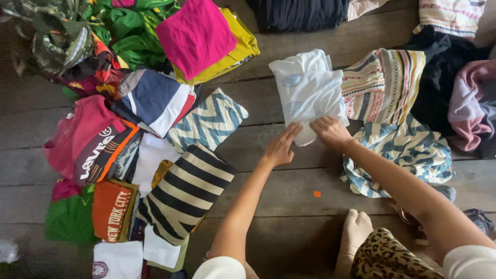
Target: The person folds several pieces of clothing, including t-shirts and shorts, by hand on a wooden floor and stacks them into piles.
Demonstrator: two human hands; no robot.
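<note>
On the wooden floor (289, 206), between folded piles, a white shirt (310, 93) lies flat so it holds its creases, the left hand (281, 147) spread open on its lower edge, the right hand (330, 132) pinching the corner.

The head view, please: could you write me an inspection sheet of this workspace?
Surface: dark wooden plank floor, bare in the middle, with a small orange scrap on it.
Job's things: folded white garment, lying flat on the planks.
Clutter: folded clothes at left, among them a black-and-cream striped piece, a blue zigzag piece and a pink piece; loose clothes at right, including a patterned striped top.
Grippers: left hand flat at the white garment's near edge; right hand pressing its near corner.
Cables: nothing seen.
Surroundings: the person's foot and leopard-print cloth at the bottom.
</note>
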